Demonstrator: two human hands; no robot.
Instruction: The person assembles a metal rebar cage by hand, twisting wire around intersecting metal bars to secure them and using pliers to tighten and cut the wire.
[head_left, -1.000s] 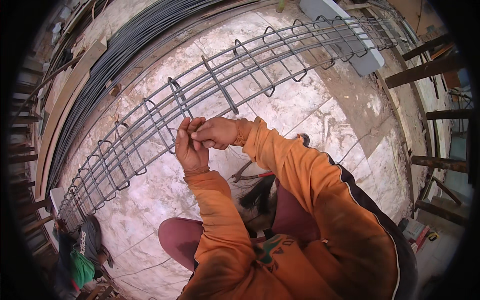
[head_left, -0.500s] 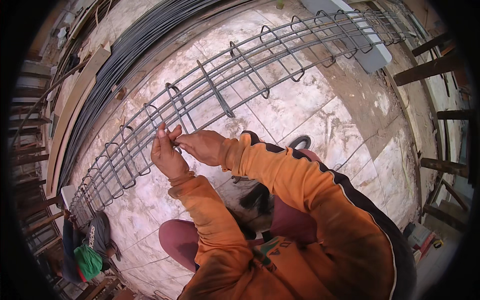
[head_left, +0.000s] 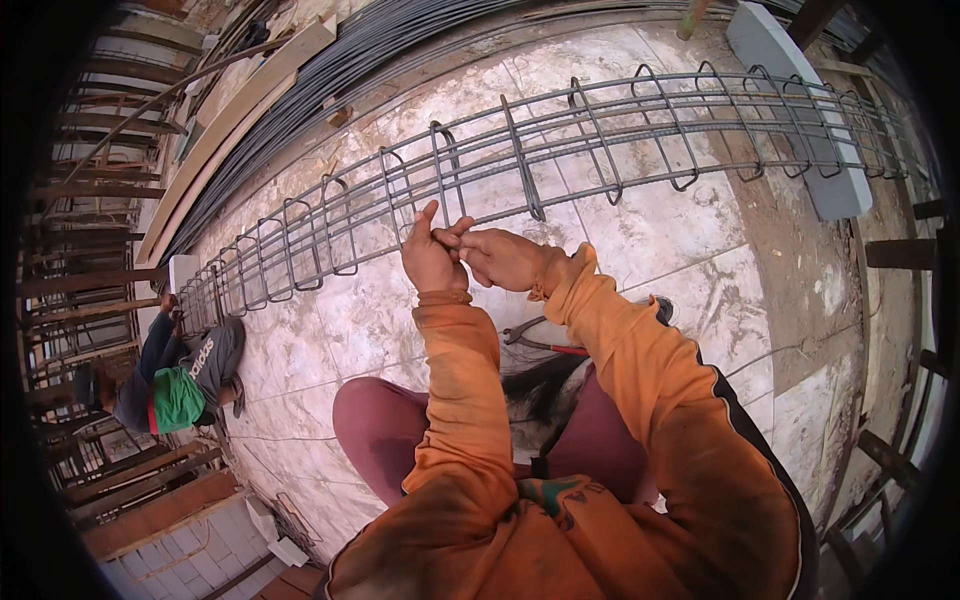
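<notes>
A long rebar cage [head_left: 510,145] with square stirrups along its bars runs across in front of me. Just at its near edge my left hand [head_left: 432,262] and my right hand [head_left: 508,260] meet, fingertips together. My left hand is closed in a pinch with its index finger raised. The fingers of my right hand are pressed together against it. Whatever they hold is too small to make out. Below my right wrist, pincers with red handles [head_left: 548,343] lie on the floor, beside a dark bundle of thin strands [head_left: 540,388] between my legs.
Another person [head_left: 180,385] crouches at the cage's far left end. Pale blocks [head_left: 836,195] lie under the cage's ends. Long rods [head_left: 400,45] and boards [head_left: 240,130] lie beyond it. Wooden posts [head_left: 905,254] line the right side. Tiled floor [head_left: 285,370] surrounds me.
My view has swung, so the cage and both hands sit farther right in it. The hands stay together with the fingers shifted slightly. The pincers now show more fully.
</notes>
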